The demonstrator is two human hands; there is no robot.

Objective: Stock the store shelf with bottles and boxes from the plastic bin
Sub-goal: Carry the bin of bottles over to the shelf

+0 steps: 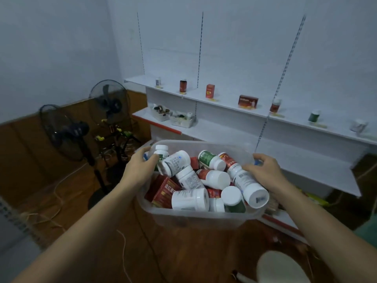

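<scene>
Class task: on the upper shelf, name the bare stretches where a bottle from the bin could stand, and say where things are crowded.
Upper shelf: bare stretches between the upright red box and the flat red box, and between the green bottle and the white bottle. Crowded: the plastic bin, heaped with bottles, and the two white baskets on the lower shelf.

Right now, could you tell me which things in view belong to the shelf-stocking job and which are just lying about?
Belongs to the job:
plastic bin, gripped by left hand and right hand
bottles and red box inside it
shelf with sample products

Lying about:
two standing fans
white baskets on lower shelf
cords on floor
</scene>
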